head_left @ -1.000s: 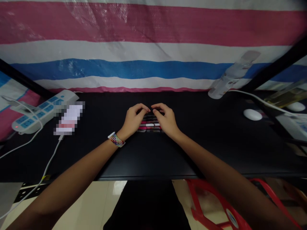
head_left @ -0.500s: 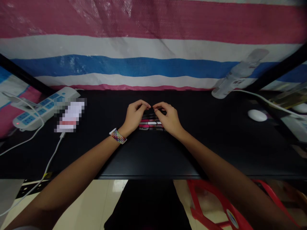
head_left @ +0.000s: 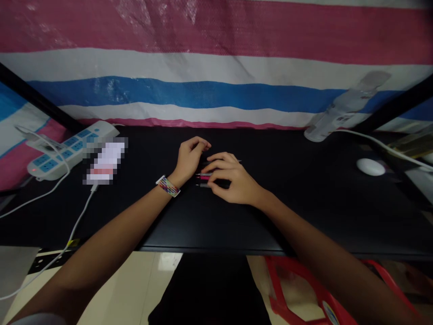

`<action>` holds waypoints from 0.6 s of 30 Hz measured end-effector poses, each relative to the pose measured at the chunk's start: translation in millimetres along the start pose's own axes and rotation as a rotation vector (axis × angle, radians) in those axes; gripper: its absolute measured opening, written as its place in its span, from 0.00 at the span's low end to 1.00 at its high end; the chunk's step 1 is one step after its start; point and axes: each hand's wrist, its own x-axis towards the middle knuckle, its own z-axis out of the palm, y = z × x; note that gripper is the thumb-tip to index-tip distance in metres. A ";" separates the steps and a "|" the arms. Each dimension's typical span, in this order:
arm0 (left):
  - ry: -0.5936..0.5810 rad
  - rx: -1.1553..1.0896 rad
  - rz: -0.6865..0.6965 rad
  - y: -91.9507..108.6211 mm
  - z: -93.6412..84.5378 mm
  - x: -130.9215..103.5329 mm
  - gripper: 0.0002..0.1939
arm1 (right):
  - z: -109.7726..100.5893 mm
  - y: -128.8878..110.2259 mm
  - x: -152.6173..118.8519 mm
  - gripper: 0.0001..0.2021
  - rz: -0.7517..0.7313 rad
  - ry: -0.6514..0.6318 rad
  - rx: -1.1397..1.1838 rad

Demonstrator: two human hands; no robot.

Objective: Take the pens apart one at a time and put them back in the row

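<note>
Several pens (head_left: 204, 178), pink, grey and dark, lie side by side on the black table (head_left: 176, 223) in front of me. My right hand (head_left: 233, 178) is over them, fingers curved and apart, covering much of the pens; nothing shows gripped between them. Just left of the pens' tips rests my left hand (head_left: 191, 158), its fingers curled with thumb and fingertips close together. Whether it holds anything small is hidden. A woven multicoloured band (head_left: 168, 186) circles my left wrist.
At the left are a power strip (head_left: 74, 149) and a blurred-out phone (head_left: 106, 162) on a white cable. A clear bottle (head_left: 345, 108) stands at the back right, near a white mouse (head_left: 370, 167). A striped sheet (head_left: 216, 95) hangs behind the table. A red stool (head_left: 280, 295) is below.
My right hand has turned and come down lower over the pens, its fingers now spread across them. My left hand has hardly moved. The view has shifted slightly.
</note>
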 end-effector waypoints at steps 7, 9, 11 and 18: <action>0.001 0.019 0.007 -3.2 -0.5 1.1 0.11 | -6.0 5.5 -2.1 0.04 -0.008 -0.098 -0.108; -0.003 0.018 0.010 -2.4 -0.4 0.7 0.11 | -5.2 7.2 -2.6 0.05 -0.036 -0.125 -0.123; -0.011 0.005 0.022 0.7 -1.2 -0.1 0.11 | -4.6 8.1 -2.5 0.04 -0.049 -0.125 -0.118; -0.233 0.019 0.191 20.3 -8.8 -7.8 0.23 | -18.5 9.6 1.3 0.02 0.117 0.054 -0.056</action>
